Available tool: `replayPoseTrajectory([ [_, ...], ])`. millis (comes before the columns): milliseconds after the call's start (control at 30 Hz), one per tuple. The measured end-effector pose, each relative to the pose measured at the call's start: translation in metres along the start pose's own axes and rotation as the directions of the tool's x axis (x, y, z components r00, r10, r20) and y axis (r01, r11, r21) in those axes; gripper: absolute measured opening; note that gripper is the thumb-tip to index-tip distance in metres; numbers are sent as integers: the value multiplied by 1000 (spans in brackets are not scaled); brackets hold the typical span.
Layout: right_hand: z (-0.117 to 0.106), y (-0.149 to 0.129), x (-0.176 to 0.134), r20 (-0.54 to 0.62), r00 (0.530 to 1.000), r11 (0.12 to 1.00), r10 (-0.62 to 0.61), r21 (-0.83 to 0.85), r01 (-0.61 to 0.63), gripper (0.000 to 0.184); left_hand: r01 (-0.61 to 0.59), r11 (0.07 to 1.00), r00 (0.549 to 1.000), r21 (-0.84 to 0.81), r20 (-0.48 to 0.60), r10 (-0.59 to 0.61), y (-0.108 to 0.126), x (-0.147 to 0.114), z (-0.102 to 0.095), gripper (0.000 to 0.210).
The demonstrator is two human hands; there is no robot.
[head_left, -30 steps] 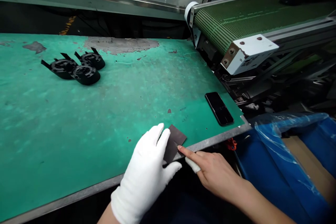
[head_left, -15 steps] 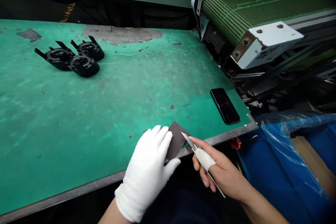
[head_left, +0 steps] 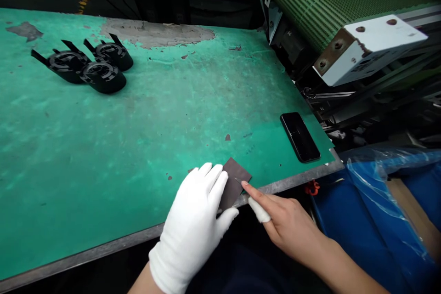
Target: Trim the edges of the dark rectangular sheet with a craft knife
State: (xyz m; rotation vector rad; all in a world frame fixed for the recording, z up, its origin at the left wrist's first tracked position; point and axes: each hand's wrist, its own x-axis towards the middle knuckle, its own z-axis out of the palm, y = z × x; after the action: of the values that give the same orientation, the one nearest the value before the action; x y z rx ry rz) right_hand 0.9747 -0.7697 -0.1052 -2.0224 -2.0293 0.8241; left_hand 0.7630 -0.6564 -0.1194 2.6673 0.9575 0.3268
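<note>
Going left to right off the dark sheet (head_left: 235, 180), which lies at the front edge of the green table (head_left: 138, 138): three black round parts (head_left: 105, 78) clustered far left and behind. Left hand (head_left: 193, 220), white-gloved, blocks its left side, fingers straight, pressing flat. Right hand (head_left: 285, 216) at its right, gripping a knife (head_left: 238, 179), index along the blade, handle hidden. Phone (head_left: 300, 137) right and behind, conveyor (head_left: 320, 0) farther back. Blue container (head_left: 347, 220), plastic-lined, well right.

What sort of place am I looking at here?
It looks like a factory floor or workshop, most likely an assembly station: a green conveyor belt ends beside a worn green workbench, where three matching round black parts stand together.
</note>
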Motion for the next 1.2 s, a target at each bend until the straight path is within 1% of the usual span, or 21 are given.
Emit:
replayPoseTrajectory([
  [67, -1, 2, 2, -1, 1000, 999, -7, -50, 7, 74, -2, 1000, 1000, 3, 10, 2, 0, 0, -1, 67],
  [133, -2, 3, 3, -32, 999, 996, 18, -91, -21, 75, -3, 1000, 1000, 5, 13, 2, 1, 1, -1, 66],
  [200, -1, 3, 3, -97, 994, 995, 44, -82, -53, 73, 2, 1000, 1000, 4, 12, -2, 2, 1, -1, 66],
  [267, 2, 0, 1, -126, 992, 999, 23, -43, -29, 73, 4, 1000, 1000, -4, 10, -4, 2, 1, -1, 65],
  [367, 7, -5, -3, -64, 998, 997, -30, -76, 25, 81, 4, 1000, 1000, -15, -3, -4, 1, 1, 0, 65],
  [433, 7, -6, -3, -35, 999, 990, -3, -140, -1, 83, 2, 1000, 1000, -18, -7, -2, 1, 1, 1, 65],
  [500, 4, -6, -3, -58, 998, 988, 26, -148, -35, 81, -1, 1000, 1000, -14, -3, 1, 1, 1, 1, 65],
  [567, 1, -5, -2, -85, 996, 994, 17, -105, -26, 80, -2, 1000, 1000, -9, -1, 2, 0, 0, 1, 65],
  [667, -1, -4, -1, -48, 999, 996, -23, -82, 19, 83, -2, 1000, 1000, -5, -12, 2, 1, 0, 1, 64],
  [733, -2, -2, 0, -34, 999, 991, -6, -131, 1, 81, -5, 1000, 1000, -2, -22, 5, 1, 0, 0, 64],
  [800, -4, 0, 1, -76, 996, 985, 36, -166, -48, 77, -5, 1000, 1000, 4, -18, 5, 1, 1, 0, 65],
  [833, -5, 1, 0, -96, 994, 985, 48, -158, -63, 75, -5, 1000, 1000, 6, -12, 5, 1, 1, 0, 66],
  [900, -5, 1, 0, -99, 995, 993, 23, -110, -34, 76, -6, 1000, 1000, 7, -7, 6, 1, 1, 0, 66],
  [967, -4, 1, -1, -58, 998, 997, -35, -77, 30, 78, -6, 1000, 1000, 7, -19, 6, 0, 1, 1, 65],
  [1000, -3, 1, -2, -44, 998, 996, -47, -83, 43, 79, -6, 1000, 1000, 7, -24, 6, 0, 2, 1, 65],
  [1033, -2, 1, -1, -44, 998, 994, -39, -105, 34, 79, -7, 1000, 1000, 8, -27, 7, 0, 2, 1, 66],
  [1100, -2, 3, -1, -85, 996, 989, 5, -149, -18, 77, -11, 1000, 1000, 9, -23, 11, 1, 2, 1, 67],
  [1167, -3, 5, 0, -128, 992, 991, 17, -132, -34, 75, -13, 1000, 1000, 8, -18, 13, 1, 1, 1, 67],
  [1200, -3, 5, 0, -129, 992, 994, 0, -105, -14, 75, -13, 1000, 1000, 7, -20, 13, 1, 1, 1, 66],
])
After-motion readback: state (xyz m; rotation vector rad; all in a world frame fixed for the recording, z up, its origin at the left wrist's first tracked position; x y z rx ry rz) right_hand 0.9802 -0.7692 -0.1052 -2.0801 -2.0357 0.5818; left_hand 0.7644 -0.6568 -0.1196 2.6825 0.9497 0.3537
